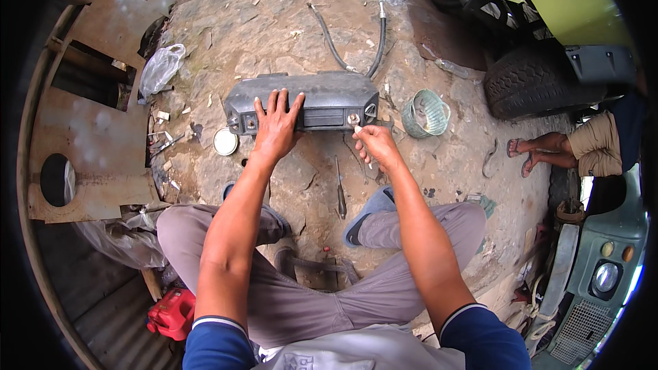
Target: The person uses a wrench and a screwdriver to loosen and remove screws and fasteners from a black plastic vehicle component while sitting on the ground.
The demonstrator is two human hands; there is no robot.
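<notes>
A dark, oblong vehicle part (322, 89) with a ribbed front slot lies on the ground before me. My left hand (277, 123) rests on its front and top with spread fingers. My right hand (377, 147) is closed around a slim, light metal tool that looks like a spanner (370, 164); the fingers hide most of it. One end of it meets the round fitting (354, 119) at the part's right front. A similar bolt (251, 122) shows at the left front. Two black hoses (381, 34) extend behind the part.
A screwdriver (340, 192) lies between my feet. Nearby are a green basket (415, 123), a round tin (225, 141) and a plastic bag (163, 68). A red jerrycan (173, 314) stands at lower left. Right are a tyre (528, 82), another person's legs (548, 151) and a vehicle front (596, 301).
</notes>
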